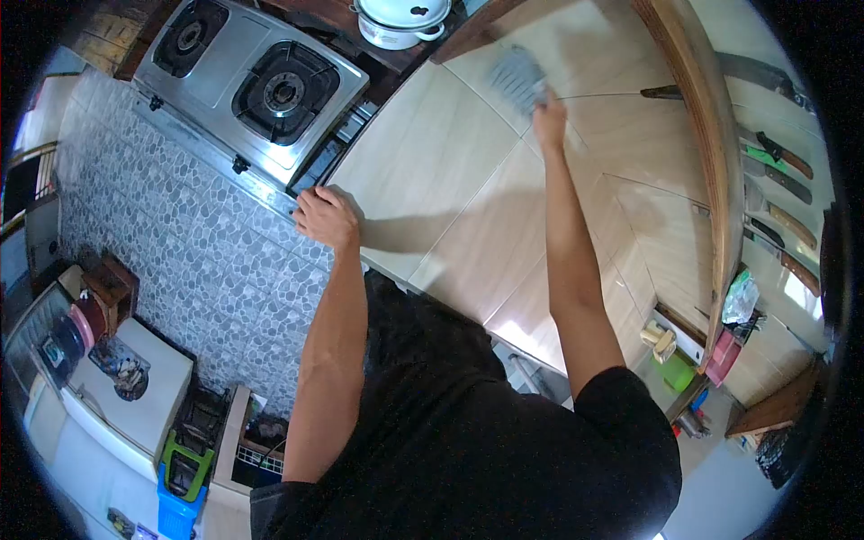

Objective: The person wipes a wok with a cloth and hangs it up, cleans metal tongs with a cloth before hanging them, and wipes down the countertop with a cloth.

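My right hand [550,121] is closed on the handle of a grey brush-like tool [517,79], blurred by motion, over the far part of the tiled countertop [427,148]. The tool's exact kind is hard to make out. My left hand [326,217] rests at the counter's left corner, beside the front edge of the gas stove [261,85]. Its fingers are curled, and whether they grip the edge cannot be told.
A white pot [400,22] stands beyond the stove. Several knives [787,157] hang on the right wall behind a curved wooden edge [697,117]. A green item [675,371] and a pink container [723,357] are at the lower right.
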`<move>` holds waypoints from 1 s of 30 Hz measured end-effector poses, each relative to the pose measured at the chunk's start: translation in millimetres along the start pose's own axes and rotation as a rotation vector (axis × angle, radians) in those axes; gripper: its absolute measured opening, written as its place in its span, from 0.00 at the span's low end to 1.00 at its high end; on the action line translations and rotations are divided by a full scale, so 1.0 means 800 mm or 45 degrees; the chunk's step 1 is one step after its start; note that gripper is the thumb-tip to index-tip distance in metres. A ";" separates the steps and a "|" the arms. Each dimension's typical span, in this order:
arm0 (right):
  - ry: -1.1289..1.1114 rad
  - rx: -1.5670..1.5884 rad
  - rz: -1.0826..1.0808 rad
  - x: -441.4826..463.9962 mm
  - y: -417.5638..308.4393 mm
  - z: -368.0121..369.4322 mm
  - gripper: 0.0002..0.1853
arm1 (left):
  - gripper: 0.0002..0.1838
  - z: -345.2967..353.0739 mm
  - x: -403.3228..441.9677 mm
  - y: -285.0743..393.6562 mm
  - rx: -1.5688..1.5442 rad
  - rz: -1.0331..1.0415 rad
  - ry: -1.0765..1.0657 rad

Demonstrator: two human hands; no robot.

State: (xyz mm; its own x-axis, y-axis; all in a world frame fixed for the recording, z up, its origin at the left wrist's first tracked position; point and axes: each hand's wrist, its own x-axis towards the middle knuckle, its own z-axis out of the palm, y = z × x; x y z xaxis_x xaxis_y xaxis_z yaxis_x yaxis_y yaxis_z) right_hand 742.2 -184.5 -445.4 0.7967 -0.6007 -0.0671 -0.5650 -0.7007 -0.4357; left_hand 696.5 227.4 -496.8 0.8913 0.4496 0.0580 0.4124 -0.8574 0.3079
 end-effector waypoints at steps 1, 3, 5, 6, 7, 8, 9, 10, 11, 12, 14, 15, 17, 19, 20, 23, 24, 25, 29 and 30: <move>0.189 0.036 -0.003 0.037 0.034 0.037 0.22 | 0.15 -0.001 0.001 0.002 -0.014 0.007 0.014; 0.314 0.098 0.095 0.020 -0.013 0.059 0.24 | 0.14 0.002 -0.003 0.000 -0.024 0.033 0.016; 0.362 0.066 -0.287 -0.010 -0.054 0.131 0.24 | 0.14 0.006 -0.003 -0.002 0.013 0.017 0.021; 0.173 0.080 -0.452 -0.048 -0.091 0.137 0.29 | 0.14 0.005 -0.005 -0.003 0.016 0.020 0.012; -0.070 0.021 -0.514 -0.083 -0.130 0.134 0.27 | 0.14 0.004 -0.004 -0.002 0.011 0.020 0.033; -0.318 0.318 -0.638 -0.113 -0.148 0.135 0.26 | 0.14 0.004 -0.002 0.000 0.003 0.017 0.059; -0.727 0.462 -0.770 -0.139 -0.171 0.109 0.26 | 0.14 0.006 -0.001 -0.001 0.007 0.017 0.058; -1.137 0.409 -0.802 -0.156 -0.176 0.093 0.26 | 0.14 0.007 -0.001 -0.004 0.013 0.016 0.058; -1.548 0.351 -0.819 -0.169 -0.170 0.084 0.27 | 0.14 0.001 -0.002 -0.005 -0.054 0.027 0.030; -1.637 0.408 -0.799 -0.180 -0.154 0.074 0.28 | 0.15 0.005 -0.001 -0.008 -0.024 0.009 0.032; -1.311 0.673 -0.540 -0.180 -0.096 0.043 0.27 | 0.15 0.009 -0.001 -0.008 -0.058 0.010 0.063; -1.052 0.917 -0.376 -0.172 -0.059 0.036 0.22 | 0.15 0.007 -0.001 -0.007 -0.062 0.010 0.065; -0.398 0.417 0.198 -0.154 0.000 0.003 0.18 | 0.13 0.003 -0.002 -0.005 -0.043 0.059 0.125; 0.405 0.678 0.478 -0.154 0.047 0.027 0.19 | 0.14 0.004 -0.002 -0.005 -0.039 0.049 0.147; 0.513 0.436 0.281 -0.171 0.024 0.037 0.19 | 0.14 0.005 -0.001 -0.006 -0.062 0.048 0.147; 0.090 0.424 -0.330 -0.247 -0.061 0.111 0.30 | 0.13 0.009 -0.003 -0.009 -0.092 0.054 0.175; -0.223 0.436 -0.632 -0.276 -0.095 0.111 0.36 | 0.13 0.009 -0.003 -0.008 -0.093 0.062 0.196; -0.641 0.653 -0.754 -0.298 -0.126 0.113 0.40 | 0.13 0.011 -0.002 -0.009 -0.093 0.068 0.214; -1.125 1.219 -0.258 -0.333 -0.134 0.121 0.26 | 0.13 0.020 -0.002 -0.018 -0.121 0.085 0.252; -1.139 1.019 -0.306 -0.319 -0.110 0.103 0.25 | 0.13 0.012 -0.003 -0.014 -0.142 0.066 0.223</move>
State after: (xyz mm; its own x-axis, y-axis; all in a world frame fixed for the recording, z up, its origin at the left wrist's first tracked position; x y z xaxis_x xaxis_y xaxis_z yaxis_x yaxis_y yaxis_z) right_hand 606.1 62.3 -464.2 0.9073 0.2090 -0.3648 -0.3432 -0.1331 -0.9298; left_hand 691.4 233.7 -510.0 0.8603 0.4510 0.2377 0.3353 -0.8518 0.4026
